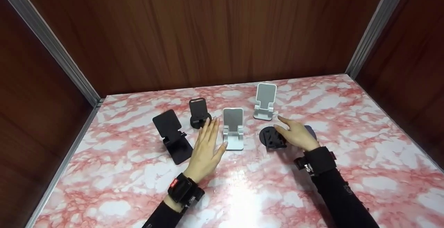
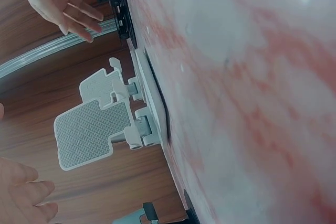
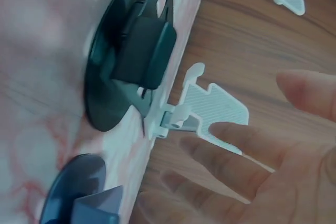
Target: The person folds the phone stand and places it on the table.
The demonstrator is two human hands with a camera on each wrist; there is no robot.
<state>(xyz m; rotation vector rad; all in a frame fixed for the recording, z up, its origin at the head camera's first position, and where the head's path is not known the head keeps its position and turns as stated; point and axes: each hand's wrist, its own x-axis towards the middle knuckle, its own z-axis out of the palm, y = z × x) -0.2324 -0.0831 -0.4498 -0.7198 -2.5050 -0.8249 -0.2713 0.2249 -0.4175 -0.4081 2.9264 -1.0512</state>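
My left hand (image 1: 205, 151) has straight fingers and holds nothing. It hovers between a large black phone stand (image 1: 167, 124) on its left and a white phone stand (image 1: 233, 119) with a grey pad on its right. Its fingertips overlap the base of a smaller black phone stand (image 1: 198, 108) in the head view. My right hand (image 1: 297, 134) hangs with loose, spread fingers near a folded black phone stand (image 1: 274, 140) on a round base. The right wrist view shows a gap between those fingers and the black stand (image 3: 142, 51). A bluish stand (image 1: 311, 131) is partly hidden behind the right hand.
Farther back stands a second white phone stand (image 1: 266, 96). All the stands are on a red-and-white marbled table (image 1: 145, 183). A brown wood-grain panel (image 1: 222, 30) rises behind it, with metal corner posts (image 1: 376, 30) at both sides.
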